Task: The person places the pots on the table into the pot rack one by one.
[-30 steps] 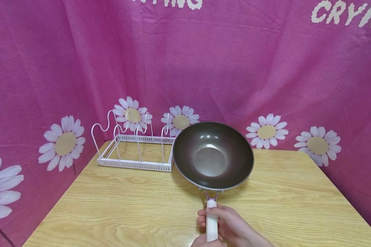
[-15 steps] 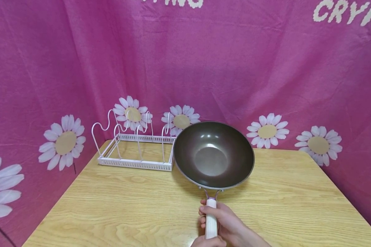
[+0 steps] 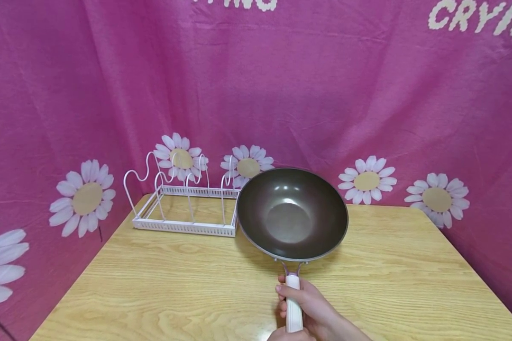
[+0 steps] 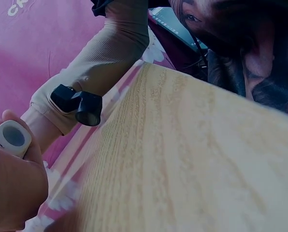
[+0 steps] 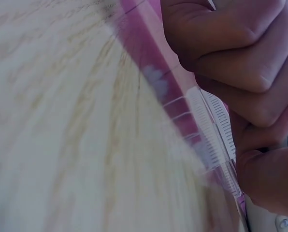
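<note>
A deep dark-coated frying pan (image 3: pixel 292 213) is held tilted, its inside facing the head camera, right of the white wire rack (image 3: pixel 183 228). My right hand (image 3: pixel 313 305) grips the upper part of its white handle (image 3: pixel 293 303), thumb laid across the top. Around the handle's lower end is my left hand (image 3: pixel 292 335), mostly cut off by the frame's bottom edge. In the left wrist view the handle's hollow end (image 4: pixel 12 137) pokes out by the left hand (image 4: pixel 16 188). Curled right-hand fingers (image 5: pixel 250 63) fill the upper right of the right wrist view.
The rack has several wavy wire dividers and stands at the back left of the wooden table (image 3: pixel 175 284). Close behind hangs a pink flowered cloth (image 3: pixel 315 94), which also runs along the left side. A black wrist camera (image 4: pixel 79 104) sits on the right sleeve.
My right thumb has moved from lying along the handle to lying across it, and that hand's grip has shifted slightly. The pan has stayed almost still; the view drifts a little.
</note>
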Available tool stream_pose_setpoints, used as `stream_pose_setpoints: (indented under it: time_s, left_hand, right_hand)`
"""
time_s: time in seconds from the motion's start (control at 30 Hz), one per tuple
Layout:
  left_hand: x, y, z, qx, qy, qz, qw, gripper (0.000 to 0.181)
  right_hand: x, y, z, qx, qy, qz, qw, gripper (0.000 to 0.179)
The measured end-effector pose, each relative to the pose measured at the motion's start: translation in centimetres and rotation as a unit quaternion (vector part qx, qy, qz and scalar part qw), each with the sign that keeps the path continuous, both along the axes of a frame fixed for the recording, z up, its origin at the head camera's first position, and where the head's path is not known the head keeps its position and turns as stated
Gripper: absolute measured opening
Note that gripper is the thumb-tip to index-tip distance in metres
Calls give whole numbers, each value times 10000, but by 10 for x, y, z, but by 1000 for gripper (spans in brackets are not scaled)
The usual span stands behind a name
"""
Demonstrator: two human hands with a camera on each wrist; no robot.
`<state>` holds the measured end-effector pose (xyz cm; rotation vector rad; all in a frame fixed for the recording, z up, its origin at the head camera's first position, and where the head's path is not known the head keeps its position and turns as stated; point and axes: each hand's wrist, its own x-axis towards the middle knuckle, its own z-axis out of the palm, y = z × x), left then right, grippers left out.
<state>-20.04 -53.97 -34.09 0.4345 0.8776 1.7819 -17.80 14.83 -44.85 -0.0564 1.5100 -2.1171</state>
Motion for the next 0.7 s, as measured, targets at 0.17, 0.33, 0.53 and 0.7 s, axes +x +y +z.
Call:
stream_pose_setpoints:
  time_s: [0.17,0.33,0.53,0.7]
  left_hand:
    - [5,9,5,-152,1,199,9997,87]
    - [9,22,22,-660,14,-65,9978,79]
    - [9,31,26,-183,104,-589,9980,64]
    - [13,32,24,98,200,-386,9990,62]
  right_hand:
    - [1,-2,1,-28,22,15,10000,37]
    - [0,-6,0,30,41,-42,10000,36]
    - [1,-13,-4,376,198,-75,9991,45]
    - [1,-17,-4,662,222,-235,9973,42]
